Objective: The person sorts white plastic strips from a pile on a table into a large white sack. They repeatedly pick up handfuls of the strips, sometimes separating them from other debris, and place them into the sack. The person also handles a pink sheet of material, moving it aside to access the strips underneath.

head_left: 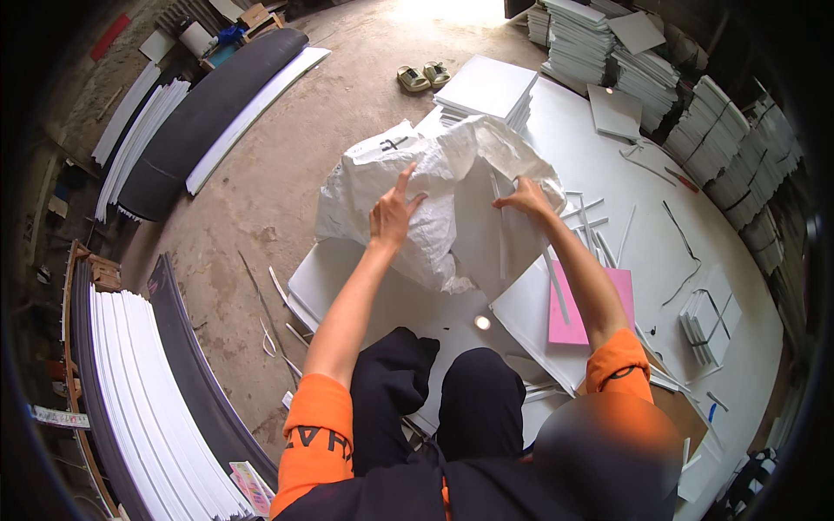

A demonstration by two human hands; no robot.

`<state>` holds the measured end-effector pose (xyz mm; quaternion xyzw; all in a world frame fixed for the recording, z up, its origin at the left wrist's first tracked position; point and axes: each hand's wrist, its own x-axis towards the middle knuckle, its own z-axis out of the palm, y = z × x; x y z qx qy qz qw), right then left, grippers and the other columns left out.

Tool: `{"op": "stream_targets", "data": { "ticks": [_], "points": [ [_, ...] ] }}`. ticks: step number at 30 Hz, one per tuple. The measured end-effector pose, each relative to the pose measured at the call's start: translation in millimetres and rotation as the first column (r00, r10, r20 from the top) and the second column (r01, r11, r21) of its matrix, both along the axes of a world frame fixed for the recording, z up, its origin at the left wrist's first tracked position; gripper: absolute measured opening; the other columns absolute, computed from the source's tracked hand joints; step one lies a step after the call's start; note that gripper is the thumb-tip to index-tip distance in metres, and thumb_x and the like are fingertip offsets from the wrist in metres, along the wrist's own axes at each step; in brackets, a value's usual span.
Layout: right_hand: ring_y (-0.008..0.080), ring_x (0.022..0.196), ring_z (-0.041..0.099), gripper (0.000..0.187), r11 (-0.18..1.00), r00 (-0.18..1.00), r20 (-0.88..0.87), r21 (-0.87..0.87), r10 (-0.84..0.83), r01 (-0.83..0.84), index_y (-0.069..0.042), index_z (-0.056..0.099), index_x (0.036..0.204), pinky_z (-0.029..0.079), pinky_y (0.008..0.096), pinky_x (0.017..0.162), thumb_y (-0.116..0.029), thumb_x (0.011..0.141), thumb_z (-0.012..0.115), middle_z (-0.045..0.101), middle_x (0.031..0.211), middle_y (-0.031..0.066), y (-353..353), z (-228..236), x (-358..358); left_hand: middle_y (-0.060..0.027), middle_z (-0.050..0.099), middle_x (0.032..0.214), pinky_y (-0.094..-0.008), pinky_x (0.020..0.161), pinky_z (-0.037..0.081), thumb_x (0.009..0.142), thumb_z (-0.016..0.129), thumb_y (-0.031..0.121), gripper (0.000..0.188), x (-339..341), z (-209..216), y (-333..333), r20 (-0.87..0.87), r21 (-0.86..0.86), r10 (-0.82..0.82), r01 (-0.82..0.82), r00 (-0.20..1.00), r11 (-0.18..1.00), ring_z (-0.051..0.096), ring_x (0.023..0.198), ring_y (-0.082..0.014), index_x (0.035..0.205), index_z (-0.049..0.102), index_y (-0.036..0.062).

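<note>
A crumpled white woven sack (373, 178) with a dark mark lies in front of me, its mouth gaping toward my side. My left hand (393, 217) is at the sack's left part, index finger stretched out and thumb apart, with nothing gripped. Over the sack's right part is my right hand (530, 200), fingers bent and thumb held away from them. A thin white strip (501, 230) stands beside that thumb; I see no firm grip on it. Beneath my right forearm, a pink sheet (612, 304) rests on a white board (530, 313).
White panels (491, 82) are stacked beyond the sack, near green sandals (423, 76). Bundled white boards (708, 130) line the right side. Curved white sheets (143, 391) and a black roll (200, 130) lie left. Loose strips (595, 226) and a strapped bundle (708, 326) are at right.
</note>
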<state>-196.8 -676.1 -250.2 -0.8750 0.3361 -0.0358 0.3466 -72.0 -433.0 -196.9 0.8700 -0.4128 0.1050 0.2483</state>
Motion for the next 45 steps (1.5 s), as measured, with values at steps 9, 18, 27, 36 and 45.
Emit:
{"op": "stream_targets", "data": {
  "ticks": [9, 18, 27, 36, 45],
  "points": [
    [0.0323, 0.091, 0.058, 0.077, 0.993, 0.996, 0.038, 0.091, -0.08, 0.076, 0.011, 0.051, 0.105, 0.046, 0.0348, 0.078, -0.038, 0.05, 0.075, 0.057, 0.098, 0.0253, 14.5, -41.7, 63.1, -0.0151, 0.061, 0.066, -0.0436, 0.05, 0.044, 0.082, 0.055, 0.032, 0.044, 39.1, -44.0, 5.2, -0.172, -0.123, 0.177, -0.199, 0.969, 0.972, 0.061, 0.065, -0.0336, 0.12, 0.037, 0.019],
    [0.0296, 0.097, 0.054, 0.07, 0.879, 0.998, -0.055, 0.473, -0.034, 0.056, 0.011, 0.05, 0.105, 0.044, 0.0339, 0.082, -0.035, 0.057, 0.072, 0.055, 0.101, 0.0227, 34.3, -41.0, 27.0, -0.0106, 0.044, 0.05, -0.0303, 0.045, 0.034, 0.088, 0.05, 0.02, 0.02, 20.0, -50.6, 15.0, -0.16, -0.46, 0.111, -0.174, 0.981, 0.871, 0.039, 0.045, -0.0141, 0.099, 0.06, 0.007],
    [0.0307, 0.099, 0.051, 0.081, 0.902, 0.911, -0.24, 0.361, 0.334, -0.236, 0.008, 0.051, 0.11, 0.04, 0.0339, 0.082, -0.043, 0.05, 0.073, 0.053, 0.105, 0.0236, 12.7, -39.0, 11.0, -0.0099, 0.045, 0.051, -0.0292, 0.044, 0.033, 0.086, 0.053, 0.017, 0.016, 28.5, -18.4, 8.9, -0.147, -0.597, 0.117, -0.182, 0.982, 0.782, 0.036, 0.045, -0.0105, 0.095, 0.064, 0.0102],
    [0.0291, 0.095, 0.054, 0.075, 0.901, 0.962, -0.246, 0.435, 0.119, 0.0, 0.007, 0.05, 0.111, 0.043, 0.0367, 0.079, -0.042, 0.057, 0.067, 0.052, 0.108, 0.0227, 19.4, -24.4, 32.4, -0.0039, 0.049, 0.052, -0.0245, 0.042, 0.029, 0.086, 0.053, 0.015, 0.017, 24.5, -15.2, 19.0, -0.046, -0.661, 0.1, -0.105, 0.994, 0.743, 0.033, 0.047, -0.0045, 0.099, 0.063, 0.0135],
    [0.0279, 0.092, 0.054, 0.065, 0.705, 0.982, -0.084, 0.687, -0.166, 0.178, 0.007, 0.052, 0.107, 0.043, 0.0338, 0.078, -0.042, 0.066, 0.06, 0.054, 0.104, 0.0199, 24.1, -51.1, 25.4, -0.0004, 0.046, 0.051, -0.0238, 0.04, 0.026, 0.088, 0.049, 0.014, 0.016, 23.8, -0.8, 27.7, -0.067, -0.644, 0.213, -0.205, 0.975, 0.737, 0.032, 0.045, -0.0056, 0.095, 0.064, 0.015]
  ]
}}
